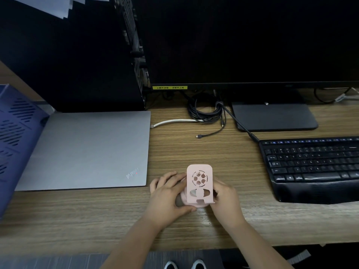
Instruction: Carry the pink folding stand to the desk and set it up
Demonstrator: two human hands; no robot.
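Our wooden desk (116, 220), closed laptop (87, 150) left of our fingers, keyboard (314, 166) to their right, our left hand (169, 195) and right hand (225, 199) grasping the stand (199, 183), its plate tilted up between them.

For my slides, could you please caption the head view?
Both hands, left and right, prop the pink stand on the desk between laptop and keyboard.

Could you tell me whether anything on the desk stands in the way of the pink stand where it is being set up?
Nothing visible does. The pink stand is already on the desk, held by the left hand and right hand. The laptop, cables and keyboard lie clear of it.
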